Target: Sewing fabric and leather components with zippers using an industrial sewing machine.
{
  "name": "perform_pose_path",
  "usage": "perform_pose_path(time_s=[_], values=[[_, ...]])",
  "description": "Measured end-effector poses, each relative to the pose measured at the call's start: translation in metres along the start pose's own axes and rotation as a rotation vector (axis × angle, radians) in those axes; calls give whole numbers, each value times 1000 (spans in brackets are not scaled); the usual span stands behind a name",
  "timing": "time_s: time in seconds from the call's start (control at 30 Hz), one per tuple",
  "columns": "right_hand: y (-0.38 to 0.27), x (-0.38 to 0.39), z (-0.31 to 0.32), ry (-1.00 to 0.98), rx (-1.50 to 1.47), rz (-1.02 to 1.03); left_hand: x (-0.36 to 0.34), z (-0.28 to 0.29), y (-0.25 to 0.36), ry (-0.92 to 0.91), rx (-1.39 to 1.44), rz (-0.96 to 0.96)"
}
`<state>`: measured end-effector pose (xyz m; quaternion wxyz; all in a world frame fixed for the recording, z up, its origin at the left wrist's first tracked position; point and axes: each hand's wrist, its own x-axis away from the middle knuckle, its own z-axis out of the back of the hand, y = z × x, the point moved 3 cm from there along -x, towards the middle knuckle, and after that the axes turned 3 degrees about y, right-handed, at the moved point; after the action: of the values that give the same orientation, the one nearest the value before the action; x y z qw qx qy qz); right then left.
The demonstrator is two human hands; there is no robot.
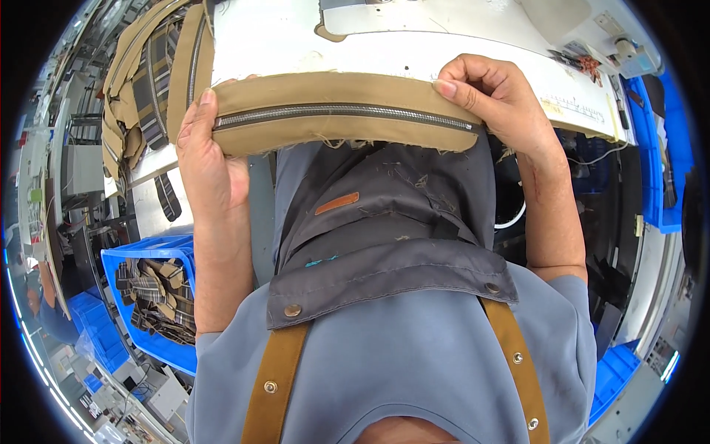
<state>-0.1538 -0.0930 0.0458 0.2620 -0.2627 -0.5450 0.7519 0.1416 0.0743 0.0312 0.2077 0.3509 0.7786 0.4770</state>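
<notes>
A tan fabric strip [318, 85] with a dark metal zipper [347, 109] along its length is stretched between my two hands, over the near edge of the white table. Its lower edge is frayed, with loose threads hanging off. My left hand [211, 152] grips the strip's left end, thumb in front and the other fingers mostly hidden behind. At the right end, my right hand [499, 100] pinches the upper edge between thumb and curled fingers. Below the strip lies my dark grey apron [384, 214], dotted with thread scraps.
Tan zipper strips and plaid pieces [151, 81] hang in a pile at the table's left. Below them, a blue bin [188, 248] holds plaid and tan pieces. Another blue bin [651, 148] stands at right. The white table [259, 37] carries a pale machine [551, 18] at back right.
</notes>
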Motion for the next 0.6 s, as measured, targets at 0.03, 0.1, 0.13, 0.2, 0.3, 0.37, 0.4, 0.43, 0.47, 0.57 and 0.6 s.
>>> perform_pose_path(time_s=[0.03, 0.1, 0.13, 0.2, 0.3, 0.37, 0.4, 0.43, 0.47, 0.57, 0.6], values=[[3, 1, 4, 5, 2, -3, -2, 1, -1, -1, 1, 36], [7, 3, 10, 47, 12, 3, -5, 1, -4, -1, 2, 105], [8, 3, 11, 48, 12, 2, -6, 0, -6, -2, 2, 107], [11, 3, 13, 105, 55, -40, -9, -2, -12, -1, -35, 139], [17, -4, 18, 195, 120, -28, -15, -8, -17, 29, -143, 147], [24, -12, 24, 238, 154, 0, -14, -21, -15, -39, -152, 147], [25, -17, 27, 277, 187, 38, -16, -27, -14, -104, -160, 137], [24, -20, 29, 317, 221, 76, -20, -26, -17, -106, -160, 136], [21, -22, 33, 319, 223, 78, -26, -25, -18, -134, -227, 18], [8, -29, 41, 310, 490, -188, -37, -24, -15, -162, -586, -320], [10, -28, 40, 310, 488, -187, -36, -30, -10, -163, -878, -547]])
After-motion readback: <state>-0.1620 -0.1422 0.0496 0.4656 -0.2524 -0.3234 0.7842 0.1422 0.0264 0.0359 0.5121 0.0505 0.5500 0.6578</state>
